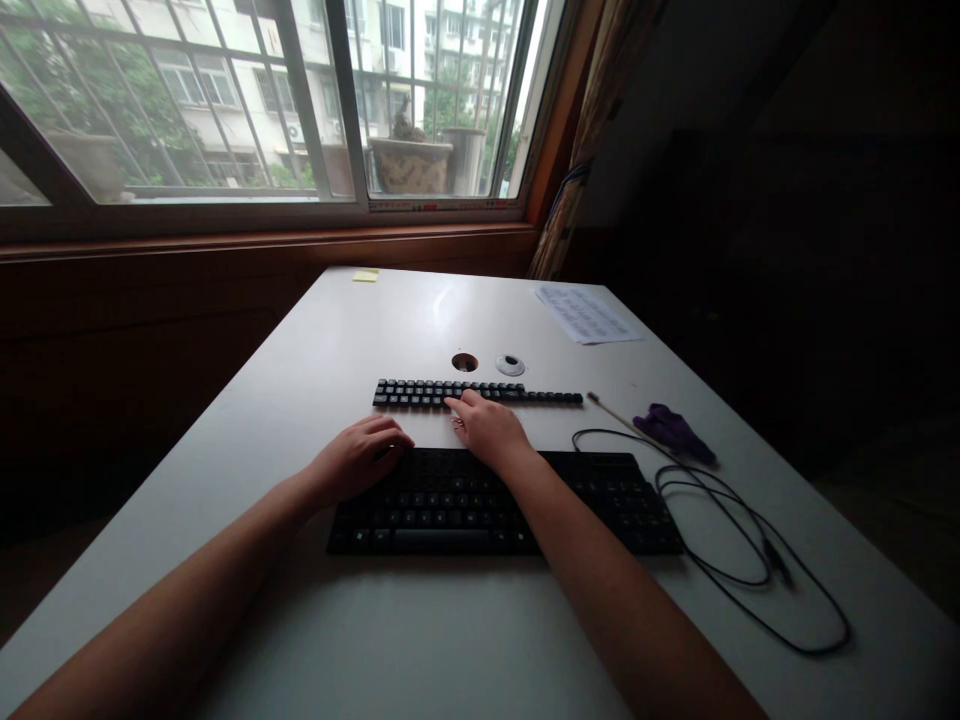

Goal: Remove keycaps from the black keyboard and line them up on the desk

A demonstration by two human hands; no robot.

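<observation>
Presently the right hand (487, 425) extends a forefinger to blocky loose keys (412, 392), rowed midway across the smooth white table (337, 350); the half-curled left hand (360, 455) meets the keyboard (457, 515), nearer the front edge. Whether either grips anything, I cannot tell. Work seems partway: lower rows filled, upper mostly bare. Thin looped cable (778, 565) lies toward the right edge.

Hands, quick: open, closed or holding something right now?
Left hand: loosely curled at the keyboard; can't tell if it holds anything.
Right hand: forefinger out at the loose keys; can't tell if it holds one.
</observation>
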